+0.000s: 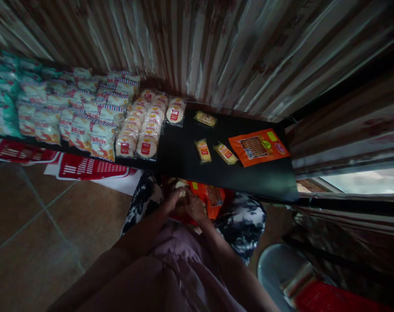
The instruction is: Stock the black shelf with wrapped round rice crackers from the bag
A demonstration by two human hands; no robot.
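Note:
Both hands are low in my lap, just under the near edge of the black table (229, 171). My left hand (172, 198) has its fingers curled at a pale wrapped item (181, 185). Close beside it, my right hand (195, 207) is also closed, with its fingertips by the same item; shadow hides the exact grip. An orange packet (214, 200) with a dark picture window lies against the right hand, among red material in the lap. On the table ahead are small yellow wrapped snacks (203, 151) and a larger orange packet (259, 146).
Clear-wrapped round crackers (147, 145) stand in rows left of the snacks. Farther left are white snack bags (80, 130) and green bags (4, 108). A red basket (93, 167) sits below the table. Striped curtain (197, 52) hangs behind; a round stool (275, 268) stands at lower right.

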